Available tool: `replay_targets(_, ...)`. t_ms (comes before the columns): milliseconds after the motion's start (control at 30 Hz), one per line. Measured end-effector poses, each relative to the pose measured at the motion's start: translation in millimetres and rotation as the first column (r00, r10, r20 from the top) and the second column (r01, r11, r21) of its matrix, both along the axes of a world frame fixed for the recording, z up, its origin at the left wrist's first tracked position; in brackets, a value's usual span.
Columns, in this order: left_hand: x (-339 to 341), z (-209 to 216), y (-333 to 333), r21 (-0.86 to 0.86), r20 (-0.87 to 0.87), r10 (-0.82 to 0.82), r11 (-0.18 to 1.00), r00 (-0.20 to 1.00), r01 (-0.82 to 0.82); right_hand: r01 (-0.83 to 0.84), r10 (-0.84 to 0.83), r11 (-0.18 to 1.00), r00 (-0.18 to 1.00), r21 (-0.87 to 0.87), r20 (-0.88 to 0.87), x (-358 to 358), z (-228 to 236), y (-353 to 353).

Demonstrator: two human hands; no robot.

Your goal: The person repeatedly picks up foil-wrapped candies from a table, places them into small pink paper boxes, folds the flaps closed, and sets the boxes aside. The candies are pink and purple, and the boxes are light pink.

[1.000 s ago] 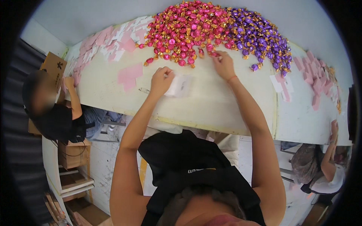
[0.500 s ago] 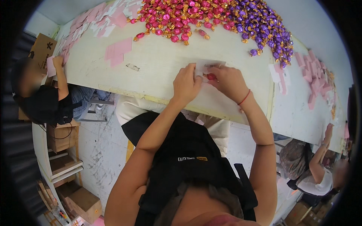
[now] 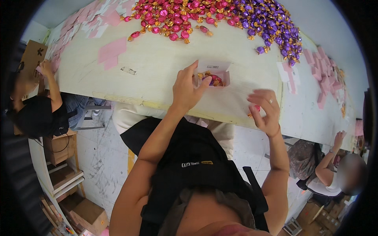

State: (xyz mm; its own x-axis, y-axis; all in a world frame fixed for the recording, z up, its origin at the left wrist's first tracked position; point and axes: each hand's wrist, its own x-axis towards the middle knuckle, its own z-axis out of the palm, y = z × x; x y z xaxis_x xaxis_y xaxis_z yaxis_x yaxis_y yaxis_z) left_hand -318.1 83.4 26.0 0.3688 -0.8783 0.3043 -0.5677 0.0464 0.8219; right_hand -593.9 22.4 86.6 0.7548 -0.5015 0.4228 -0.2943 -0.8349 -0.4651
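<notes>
A small open box [image 3: 221,67], pinkish-white with its lid flap standing up, rests on the table in front of me. Inside lie several twist-wrapped candies [image 3: 216,81] in red, purple and gold. My left hand [image 3: 187,87] grips the box at its left side, thumb over the front rim. To the right of the box is my right hand [image 3: 265,112], fingers curved and slightly blurred. A red candy with gold ends [image 3: 250,115] shows between its thumb and fingers, partly hidden by them.
Heaps of red candies [image 3: 177,17] and purple candies [image 3: 271,29] cover the table's far side. Flat pink and white cards [image 3: 112,51] lie left, pink boxes [image 3: 325,76] right. One person [image 3: 41,110] sits at left, another [image 3: 327,177] at right.
My right hand has drawn away from the box to the right, with a red candy at its fingers. The open box and the candies in it now show. The whole view has shifted slightly.
</notes>
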Motion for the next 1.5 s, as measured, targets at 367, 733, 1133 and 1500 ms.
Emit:
replay_targets(367,-11,-15,-15,-0.007,-0.058,0.018,1.0,0.998,-0.018,0.459,-0.453,0.886,0.887,-0.066,0.087,56,-42,-44)
replay_targets(733,24,-16,-23,0.026,-0.226,-0.216,0.973,0.95,0.228,0.054,-0.132,0.913,0.977,0.404,0.167,96,-49,-56)
replay_targets(1133,23,-26,-29,-0.144,-0.425,-0.398,0.917,0.813,0.373,-0.105,0.074,0.978,0.982,0.182,0.172,79,-48,-52)
replay_targets(1500,18,-18,-21,-0.213,-0.058,-0.433,0.885,0.899,0.413,-0.078,0.084,0.996,0.986,-0.047,0.146,74,-58,-51)
